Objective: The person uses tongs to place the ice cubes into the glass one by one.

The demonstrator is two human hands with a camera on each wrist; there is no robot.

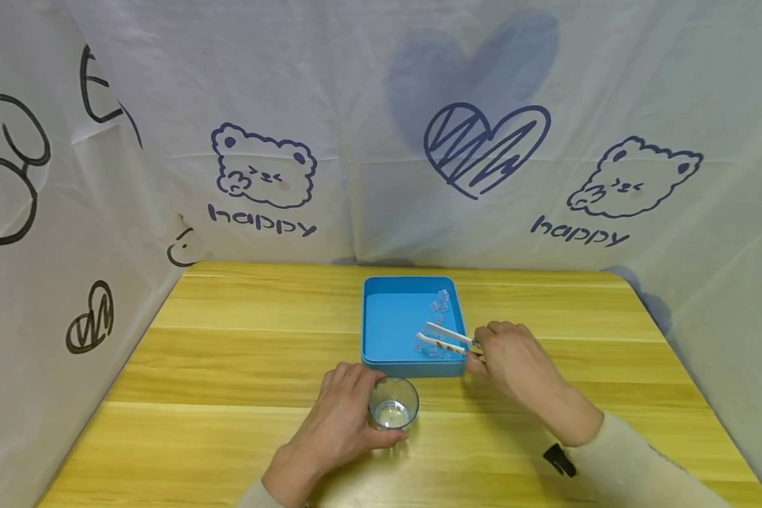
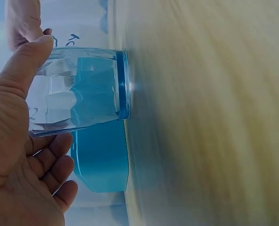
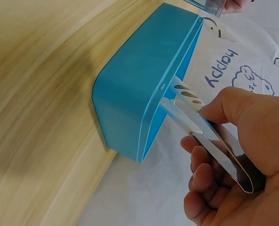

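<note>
My left hand holds a clear drinking glass that stands upright on the table in front of a blue box. In the left wrist view, thumb and fingers grip the glass near its rim. My right hand pinches a pair of tongs, metal at the bend with pale tips. Those tips reach over the right wall of the open blue box, spread apart. Small clear ice-like cubes lie along the box's right side, some of them below the tong tips.
A wood-grain table carries the box and glass. White cloth with printed hearts and bears hangs behind the table and along its sides. A black clip-like piece sits by the right sleeve.
</note>
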